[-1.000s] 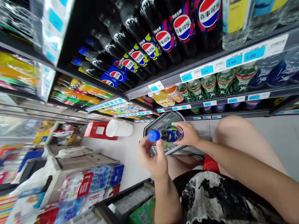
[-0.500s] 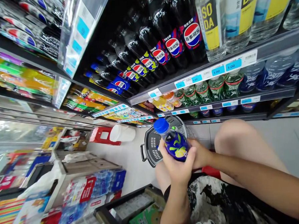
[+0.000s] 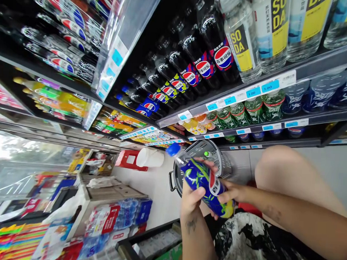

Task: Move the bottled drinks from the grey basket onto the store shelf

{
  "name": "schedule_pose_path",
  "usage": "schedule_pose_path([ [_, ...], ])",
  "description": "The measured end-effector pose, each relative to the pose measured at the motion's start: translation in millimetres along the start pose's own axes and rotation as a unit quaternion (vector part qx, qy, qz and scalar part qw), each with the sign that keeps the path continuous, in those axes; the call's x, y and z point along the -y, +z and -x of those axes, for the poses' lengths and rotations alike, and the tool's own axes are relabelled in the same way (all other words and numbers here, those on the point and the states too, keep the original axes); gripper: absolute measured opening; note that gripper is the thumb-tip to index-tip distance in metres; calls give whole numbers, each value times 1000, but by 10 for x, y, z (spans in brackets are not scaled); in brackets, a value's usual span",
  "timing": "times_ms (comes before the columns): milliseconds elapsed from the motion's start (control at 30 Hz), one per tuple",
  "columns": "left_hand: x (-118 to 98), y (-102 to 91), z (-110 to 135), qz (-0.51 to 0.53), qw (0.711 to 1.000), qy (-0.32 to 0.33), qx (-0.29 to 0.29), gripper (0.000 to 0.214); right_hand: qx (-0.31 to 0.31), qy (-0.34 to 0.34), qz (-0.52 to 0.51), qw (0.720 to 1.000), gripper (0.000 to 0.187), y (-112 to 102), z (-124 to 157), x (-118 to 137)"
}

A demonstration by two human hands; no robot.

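Observation:
A Pepsi bottle with a blue cap and a blue label with green leaf shapes and a yellow patch is held tilted, its cap toward the upper left. My left hand grips its near side, thumb across the label. Around the lower end closes my right hand, its thumb on the label near the base. Just beyond the bottle, a grey and black shopping basket stands on the floor, partly hidden by the bottle and hands. A small green item shows inside it.
Dark Pepsi bottles and clear soda bottles line the upper shelf, with green bottles below. A white bucket stands beside a red box. Packs of bottled water sit lower left.
The bottle has turned so its Pepsi logo shows, and it leans further left. My right hand has moved to its lower end. The view has shifted slightly.

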State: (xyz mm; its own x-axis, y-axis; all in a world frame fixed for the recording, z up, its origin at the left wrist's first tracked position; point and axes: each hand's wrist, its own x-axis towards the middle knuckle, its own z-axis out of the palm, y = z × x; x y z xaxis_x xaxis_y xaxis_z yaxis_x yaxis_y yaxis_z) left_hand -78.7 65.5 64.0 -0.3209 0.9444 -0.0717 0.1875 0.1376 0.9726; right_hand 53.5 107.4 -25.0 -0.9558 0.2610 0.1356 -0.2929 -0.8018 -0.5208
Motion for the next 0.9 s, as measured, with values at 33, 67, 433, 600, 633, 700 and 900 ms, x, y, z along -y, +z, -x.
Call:
schedule_pose_path([
  [33,-22,5,-13,0,1000,-7,7,76,-44,-26,22,998,67,14,-18,-29],
  [67,-47,20,-31,12,1000,-10,2,73,-101,-60,71,991,65,20,-37,-34],
  [433,-61,195,-267,-128,982,-35,-136,48,-318,-94,389,859,63,-80,-39,-39],
  [600,-26,236,-242,-136,985,-19,-101,47,-329,-133,417,837,55,-122,6,-142],
  [633,-21,242,-236,-140,986,-17,-94,47,-334,-137,421,832,53,-127,12,-146],
  [700,-16,245,-232,-155,984,-19,-88,46,-346,-131,429,824,52,-129,19,-153],
  [900,9,220,-273,-168,981,-35,-93,46,-366,-104,446,810,60,-135,8,-192],
])
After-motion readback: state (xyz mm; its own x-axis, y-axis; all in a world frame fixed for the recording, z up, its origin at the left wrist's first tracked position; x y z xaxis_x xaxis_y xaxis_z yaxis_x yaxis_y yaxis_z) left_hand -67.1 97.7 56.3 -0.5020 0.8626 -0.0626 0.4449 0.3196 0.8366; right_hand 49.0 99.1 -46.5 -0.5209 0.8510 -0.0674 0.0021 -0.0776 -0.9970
